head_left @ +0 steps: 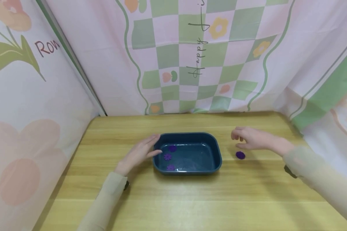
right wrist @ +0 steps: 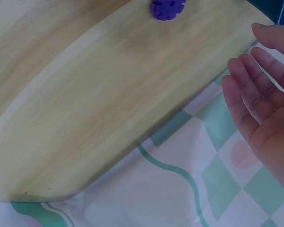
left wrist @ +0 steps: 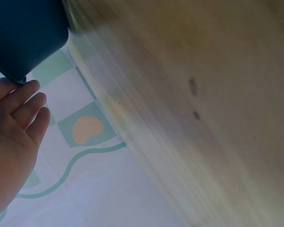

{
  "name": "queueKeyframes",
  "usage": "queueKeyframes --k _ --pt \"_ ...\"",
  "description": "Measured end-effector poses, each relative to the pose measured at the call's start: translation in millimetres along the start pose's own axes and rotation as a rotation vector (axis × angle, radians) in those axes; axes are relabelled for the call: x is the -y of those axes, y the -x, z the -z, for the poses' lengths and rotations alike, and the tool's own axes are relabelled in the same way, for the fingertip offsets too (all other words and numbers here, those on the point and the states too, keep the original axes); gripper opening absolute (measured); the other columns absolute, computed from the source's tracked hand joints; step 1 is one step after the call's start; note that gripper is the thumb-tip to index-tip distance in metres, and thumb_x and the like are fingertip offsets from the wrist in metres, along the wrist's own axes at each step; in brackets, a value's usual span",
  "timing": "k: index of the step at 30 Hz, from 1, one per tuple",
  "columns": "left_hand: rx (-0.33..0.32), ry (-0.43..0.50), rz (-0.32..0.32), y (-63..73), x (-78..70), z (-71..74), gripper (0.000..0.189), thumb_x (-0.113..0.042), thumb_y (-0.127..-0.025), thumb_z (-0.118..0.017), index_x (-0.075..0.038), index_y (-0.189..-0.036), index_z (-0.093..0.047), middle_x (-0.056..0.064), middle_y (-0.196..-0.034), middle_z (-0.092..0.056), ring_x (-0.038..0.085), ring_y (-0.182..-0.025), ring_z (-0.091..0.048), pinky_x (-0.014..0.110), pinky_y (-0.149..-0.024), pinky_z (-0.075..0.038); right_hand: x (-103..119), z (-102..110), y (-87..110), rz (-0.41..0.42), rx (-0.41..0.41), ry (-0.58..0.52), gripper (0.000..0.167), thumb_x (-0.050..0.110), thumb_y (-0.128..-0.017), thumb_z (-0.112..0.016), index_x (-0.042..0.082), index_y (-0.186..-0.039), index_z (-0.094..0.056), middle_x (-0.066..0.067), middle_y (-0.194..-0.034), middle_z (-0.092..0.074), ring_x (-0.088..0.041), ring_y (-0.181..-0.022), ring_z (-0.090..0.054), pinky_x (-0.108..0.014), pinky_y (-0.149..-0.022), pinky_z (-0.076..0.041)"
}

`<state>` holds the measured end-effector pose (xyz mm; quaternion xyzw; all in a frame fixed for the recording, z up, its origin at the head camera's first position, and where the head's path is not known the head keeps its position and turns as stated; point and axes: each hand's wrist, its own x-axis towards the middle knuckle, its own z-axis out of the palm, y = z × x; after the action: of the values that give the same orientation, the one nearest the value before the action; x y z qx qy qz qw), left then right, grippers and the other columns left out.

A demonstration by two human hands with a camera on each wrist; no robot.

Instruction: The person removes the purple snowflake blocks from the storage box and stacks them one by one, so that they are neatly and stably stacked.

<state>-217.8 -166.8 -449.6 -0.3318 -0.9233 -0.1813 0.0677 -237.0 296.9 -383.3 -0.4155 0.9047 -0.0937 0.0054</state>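
Note:
A dark blue rectangular basin point(head_left: 188, 173) sits on the table. My left hand point(head_left: 140, 153) rests against its left side, thumb over the rim and fingers by the far left corner; in the left wrist view the fingers point(left wrist: 24, 101) are relaxed at the basin's edge point(left wrist: 33, 56). Inside, at the left, lie three purple notched discs point(head_left: 167, 157). Right of the basin, another purple notched disc point(head_left: 240, 155) lies on the wood. Just beyond it hovers my right hand point(head_left: 250, 138), holding nothing, its fingers point(right wrist: 248, 87) loosely bent and spread from the thumb in the right wrist view.
The light wooden table point(head_left: 167, 205) has rounded far corners. A patterned curtain point(head_left: 191, 57) hangs right behind its far edge, with more printed cloth point(head_left: 26, 128) along the left and right sides.

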Motion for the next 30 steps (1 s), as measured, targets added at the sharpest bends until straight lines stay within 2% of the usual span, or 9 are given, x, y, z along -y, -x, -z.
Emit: queueKeyframes --k 10,15,23,30 --pt "0.018 -0.010 0.014 -0.6 1.2 0.6 0.071 -0.046 -0.097 -0.058 -0.003 -0.151 -0.039 0.015 -0.155 -0.043 0.031 -0.144 -0.042 0.048 -0.119 -0.038 14 10 -18.2 0.102 -0.092 0.044 0.023 0.004 -0.076 -0.079 0.011 -0.092 -0.063 0.002 -0.086 -0.063 -0.011 -0.071 -0.062 -0.020 -0.061 -0.054" --pt "0.040 -0.003 0.031 0.1 0.5 1.2 0.072 -0.048 -0.098 -0.056 -0.005 -0.152 -0.037 0.013 -0.157 -0.040 0.029 -0.146 -0.040 0.047 -0.120 -0.037 26 15 -26.7 0.104 -0.069 0.036 0.021 0.006 -0.079 -0.077 0.012 -0.093 -0.063 0.002 -0.089 -0.063 -0.012 -0.073 -0.062 -0.021 -0.063 -0.055" --pt "0.040 0.012 0.035 0.3 0.7 1.0 0.071 -0.046 -0.098 -0.058 -0.005 -0.152 -0.037 0.013 -0.158 -0.039 0.030 -0.146 -0.040 0.047 -0.120 -0.037 38 17 -44.6 0.115 -0.031 0.036 0.019 0.008 -0.081 -0.076 0.012 -0.094 -0.062 0.002 -0.090 -0.063 -0.013 -0.076 -0.063 -0.023 -0.066 -0.056" --pt "0.040 0.016 0.032 -0.8 1.4 0.1 0.072 -0.048 -0.097 -0.057 -0.006 -0.152 -0.037 0.013 -0.157 -0.040 0.030 -0.146 -0.040 0.047 -0.120 -0.037 44 16 -60.6 0.135 -0.010 0.022 0.016 0.008 -0.083 -0.075 0.008 -0.095 -0.063 -0.005 -0.092 -0.066 -0.015 -0.077 -0.064 -0.024 -0.066 -0.056"
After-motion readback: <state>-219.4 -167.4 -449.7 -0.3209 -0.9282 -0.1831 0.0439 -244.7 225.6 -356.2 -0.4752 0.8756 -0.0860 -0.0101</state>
